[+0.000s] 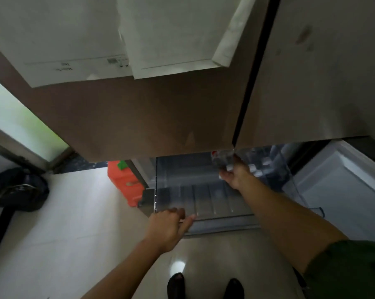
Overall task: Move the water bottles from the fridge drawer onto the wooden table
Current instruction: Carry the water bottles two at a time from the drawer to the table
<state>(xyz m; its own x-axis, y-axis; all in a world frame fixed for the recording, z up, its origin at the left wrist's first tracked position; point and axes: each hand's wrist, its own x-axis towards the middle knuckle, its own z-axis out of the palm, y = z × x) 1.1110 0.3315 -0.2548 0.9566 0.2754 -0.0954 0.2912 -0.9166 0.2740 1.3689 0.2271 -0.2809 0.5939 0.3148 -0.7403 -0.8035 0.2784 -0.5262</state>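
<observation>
A clear plastic fridge drawer (pixel 206 203) is pulled out below the brown fridge doors (pixel 139 117). My left hand (pixel 171 225) grips the drawer's front left corner. My right hand (pixel 234 175) reaches deep into the drawer and holds a clear water bottle (pixel 222 159) with a red cap, partly hidden under the door edge. More bottles (pixel 262 167) lie blurred at the drawer's back right. The near part of the drawer floor is bare. The wooden table is out of view.
An orange container with a green cap (pixel 124 182) stands on the floor left of the drawer. A dark bag (pixel 18 188) lies at the far left. A white open compartment (pixel 341 186) is at the right. My shoes (pixel 206 288) stand on pale tiles.
</observation>
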